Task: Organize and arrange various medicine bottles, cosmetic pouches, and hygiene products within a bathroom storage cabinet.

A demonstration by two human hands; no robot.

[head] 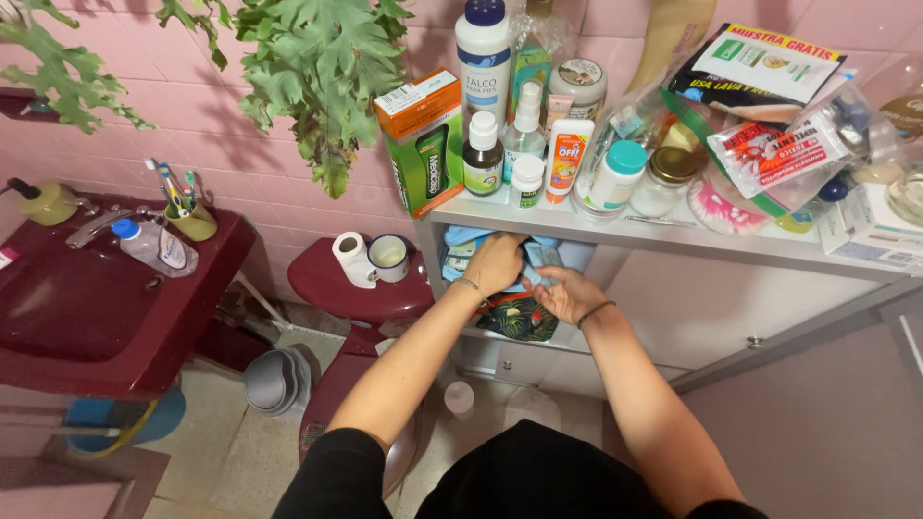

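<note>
Under the white shelf, both your hands work on a small light-blue packet.

Your left hand (495,261) reaches into the open compartment, fingers curled over blue folded cloth (461,237). Your right hand (569,293), at about 4 o'clock from it, pinches the light-blue packet (540,261), whose long axis runs toward 11 o'clock. A leaf-print pouch (516,318) lies just below.

Bottles (500,144) on cabinet (673,240), sink (87,308) left
</note>
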